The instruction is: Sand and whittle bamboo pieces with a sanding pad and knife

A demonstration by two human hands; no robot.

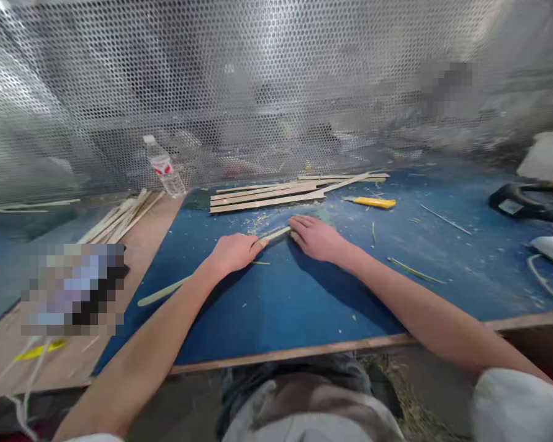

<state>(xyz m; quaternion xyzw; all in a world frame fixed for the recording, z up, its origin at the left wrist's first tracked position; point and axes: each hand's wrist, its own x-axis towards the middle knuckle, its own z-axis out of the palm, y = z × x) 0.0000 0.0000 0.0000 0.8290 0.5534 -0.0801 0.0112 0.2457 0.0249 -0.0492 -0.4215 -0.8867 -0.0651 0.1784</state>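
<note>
A thin pale wooden strip (277,234) lies slantwise over the blue work surface (267,319), its near left end showing beyond my left forearm. My left hand (234,253) is closed around its middle, thumb along the top. Farther along, my right hand (317,238) has its fingers bent down over the strip's other end, hiding that tip. Just beyond my hands lies a bunch of flat wooden strips (267,201), with small shavings scattered in front. A yellow utility knife (373,202) rests to the right of the bunch, blade pointing left.
A clear water bottle (164,167) stands tilted in view at the back left, near more strips (120,218). A blurred-out device (76,288) is at left, with a yellow object (39,350) below it. Perforated metal sheet (239,80) closes the back. A black object (520,199) sits at right.
</note>
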